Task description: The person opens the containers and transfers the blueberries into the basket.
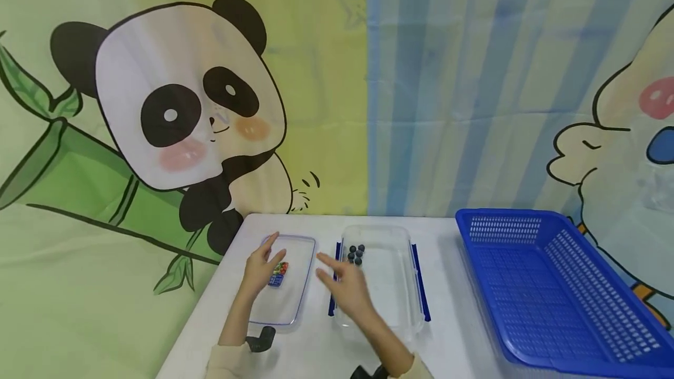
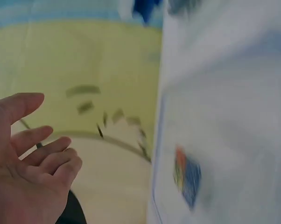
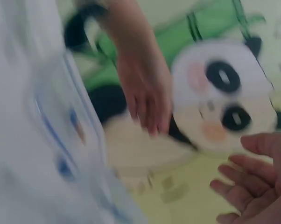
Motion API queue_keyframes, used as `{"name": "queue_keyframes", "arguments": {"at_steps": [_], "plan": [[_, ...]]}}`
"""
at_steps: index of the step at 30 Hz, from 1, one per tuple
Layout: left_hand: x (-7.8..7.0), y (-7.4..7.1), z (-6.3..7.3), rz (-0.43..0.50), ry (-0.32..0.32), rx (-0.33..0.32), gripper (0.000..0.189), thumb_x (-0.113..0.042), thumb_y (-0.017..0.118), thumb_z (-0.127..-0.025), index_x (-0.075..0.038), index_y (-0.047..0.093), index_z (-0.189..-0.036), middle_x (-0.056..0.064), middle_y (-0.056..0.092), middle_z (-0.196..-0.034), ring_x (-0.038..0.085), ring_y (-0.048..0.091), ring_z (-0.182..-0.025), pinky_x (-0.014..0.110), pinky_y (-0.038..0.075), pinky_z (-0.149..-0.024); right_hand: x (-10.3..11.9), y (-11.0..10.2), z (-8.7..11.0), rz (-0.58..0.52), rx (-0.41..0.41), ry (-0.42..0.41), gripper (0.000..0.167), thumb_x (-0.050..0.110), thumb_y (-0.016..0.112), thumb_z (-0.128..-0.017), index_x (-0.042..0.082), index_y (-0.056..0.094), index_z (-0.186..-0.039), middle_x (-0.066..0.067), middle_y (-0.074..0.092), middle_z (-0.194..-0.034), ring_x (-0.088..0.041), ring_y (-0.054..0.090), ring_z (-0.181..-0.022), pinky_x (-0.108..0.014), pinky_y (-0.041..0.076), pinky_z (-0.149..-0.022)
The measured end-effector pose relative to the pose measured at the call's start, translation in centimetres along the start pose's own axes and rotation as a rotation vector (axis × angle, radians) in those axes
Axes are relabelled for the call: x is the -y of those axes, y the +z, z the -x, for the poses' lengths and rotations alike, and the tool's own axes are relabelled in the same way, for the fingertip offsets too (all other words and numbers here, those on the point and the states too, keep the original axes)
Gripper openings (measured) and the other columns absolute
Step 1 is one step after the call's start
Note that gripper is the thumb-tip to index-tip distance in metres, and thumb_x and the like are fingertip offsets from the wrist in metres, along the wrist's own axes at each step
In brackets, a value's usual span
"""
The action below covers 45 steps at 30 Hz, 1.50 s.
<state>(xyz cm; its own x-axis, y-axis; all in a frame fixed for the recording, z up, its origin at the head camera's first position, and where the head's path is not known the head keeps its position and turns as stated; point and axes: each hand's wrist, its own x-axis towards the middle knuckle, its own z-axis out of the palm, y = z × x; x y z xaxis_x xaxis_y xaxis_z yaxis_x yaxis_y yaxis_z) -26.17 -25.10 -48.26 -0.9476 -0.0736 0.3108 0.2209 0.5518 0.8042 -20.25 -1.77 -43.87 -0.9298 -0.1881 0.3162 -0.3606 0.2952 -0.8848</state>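
My left hand (image 1: 259,268) hovers over the left side of a clear lid (image 1: 286,307) with a blue-purple edge, its fingers spread and holding nothing. A colourful label (image 1: 278,274) shows on the lid beside that hand. My right hand (image 1: 348,286) is above the left side of a clear container (image 1: 392,294), thumb and fingers apart, also holding nothing. Several blueberries (image 1: 358,254) are gathered in the container's left part, just beyond the right fingertips. In the left wrist view the left hand (image 2: 38,163) has loosely bent fingers. Its counterpart, the right hand (image 3: 252,182), looks relaxed in the right wrist view.
A large blue plastic basket (image 1: 558,303) stands on the right of the white table (image 1: 447,309). Dark blue side clips (image 1: 419,285) hang out from the container's edges. A curtain (image 1: 326,104) with a panda print hangs right behind the table.
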Motion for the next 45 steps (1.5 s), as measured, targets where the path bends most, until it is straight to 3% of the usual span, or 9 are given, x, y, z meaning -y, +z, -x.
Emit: {"name": "queue_keyframes", "arguments": {"at_steps": [1, 7, 11, 15, 27, 33, 38, 41, 45], "plan": [[-1.0, 0.8, 0.0, 0.044, 0.032, 0.016, 0.054, -0.022, 0.064, -0.089, -0.006, 0.045, -0.136, 0.02, 0.041, -0.138, 0.036, 0.041, -0.124, 0.036, 0.037, -0.102, -0.4, -1.8, -0.7, 0.007, -0.047, 0.0, 0.037, 0.024, 0.064, -0.087, 0.013, 0.061, -0.122, -0.006, 0.061, -0.119, -0.042, 0.052, -0.111, -0.049, 0.051, -0.084], [-4.6, 7.1, 0.9, 0.222, 0.169, 0.106, 0.053, -0.019, 0.063, -0.089, -0.001, 0.045, -0.135, 0.019, 0.041, -0.139, 0.033, 0.037, -0.128, 0.037, 0.032, -0.104, -5.3, -10.2, -2.4, 0.118, -0.285, 0.121, 0.041, 0.03, 0.06, -0.09, 0.016, 0.056, -0.128, -0.009, 0.053, -0.129, -0.035, 0.059, -0.102, -0.045, 0.054, -0.073], [-4.7, 11.0, 1.5, 0.195, 0.138, 0.129, 0.059, -0.031, 0.056, -0.093, -0.001, 0.037, -0.139, 0.017, 0.034, -0.143, 0.033, 0.031, -0.131, 0.044, 0.029, -0.107, -8.9, -11.9, -1.3, 0.167, -0.302, 0.243, 0.047, 0.027, 0.055, -0.094, 0.01, 0.045, -0.137, -0.016, 0.044, -0.135, -0.04, 0.056, -0.105, -0.047, 0.051, -0.082], [-4.1, 13.1, 2.0, 0.205, 0.061, 0.106, 0.062, -0.037, 0.051, -0.094, -0.001, 0.034, -0.141, 0.016, 0.031, -0.145, 0.034, 0.028, -0.132, 0.048, 0.024, -0.109, -11.0, -11.8, 0.2, 0.128, -0.262, 0.314, 0.051, 0.026, 0.054, -0.095, 0.004, 0.039, -0.139, -0.018, 0.042, -0.136, -0.037, 0.04, -0.123, -0.051, 0.037, -0.1], [-3.6, 14.3, 2.1, 0.295, -0.003, 0.142, 0.051, -0.019, 0.05, -0.096, -0.001, 0.034, -0.14, 0.017, 0.032, -0.144, 0.032, 0.034, -0.129, 0.042, 0.03, -0.106, -12.3, -11.3, 1.3, 0.023, -0.29, 0.334, 0.046, 0.022, 0.052, -0.096, 0.002, 0.042, -0.136, -0.02, 0.044, -0.133, -0.035, 0.041, -0.123, -0.047, 0.04, -0.099], [-5.6, 13.4, 2.5, 0.29, -0.008, 0.158, 0.049, -0.011, 0.049, -0.096, 0.003, 0.032, -0.14, 0.021, 0.03, -0.143, 0.034, 0.031, -0.13, 0.044, 0.028, -0.106, -11.8, -11.9, 0.9, 0.119, -0.297, 0.304, 0.045, 0.021, 0.055, -0.094, 0.002, 0.046, -0.134, -0.019, 0.049, -0.13, -0.035, 0.045, -0.12, -0.047, 0.042, -0.097], [-7.1, 12.5, 2.9, 0.294, 0.016, 0.169, 0.049, -0.01, 0.048, -0.096, 0.007, 0.031, -0.139, 0.025, 0.03, -0.142, 0.037, 0.032, -0.129, 0.045, 0.028, -0.106, -8.8, -12.3, -0.4, 0.155, -0.372, 0.202, 0.028, 0.019, 0.064, -0.088, 0.006, 0.066, -0.113, -0.011, 0.067, -0.104, -0.028, 0.063, -0.097, -0.044, 0.052, -0.084], [-5.7, 13.3, 2.5, 0.304, 0.03, 0.159, 0.05, -0.014, 0.049, -0.096, 0.007, 0.032, -0.139, 0.024, 0.031, -0.142, 0.038, 0.033, -0.128, 0.047, 0.03, -0.105, -6.5, -11.9, -1.6, -0.014, -0.23, 0.199, 0.019, 0.018, 0.066, -0.086, 0.005, 0.07, -0.1, -0.008, 0.069, -0.089, -0.022, 0.066, -0.079, -0.039, 0.057, -0.071], [-5.3, 13.8, 2.3, 0.311, 0.015, 0.15, 0.049, -0.015, 0.05, -0.096, 0.004, 0.034, -0.139, 0.023, 0.033, -0.141, 0.036, 0.035, -0.127, 0.045, 0.031, -0.104, -4.0, -11.1, -3.3, -0.212, 0.111, 0.298, 0.022, 0.01, 0.064, -0.087, -0.006, 0.066, -0.101, -0.017, 0.068, -0.087, -0.027, 0.066, -0.076, -0.042, 0.057, -0.073]]}}
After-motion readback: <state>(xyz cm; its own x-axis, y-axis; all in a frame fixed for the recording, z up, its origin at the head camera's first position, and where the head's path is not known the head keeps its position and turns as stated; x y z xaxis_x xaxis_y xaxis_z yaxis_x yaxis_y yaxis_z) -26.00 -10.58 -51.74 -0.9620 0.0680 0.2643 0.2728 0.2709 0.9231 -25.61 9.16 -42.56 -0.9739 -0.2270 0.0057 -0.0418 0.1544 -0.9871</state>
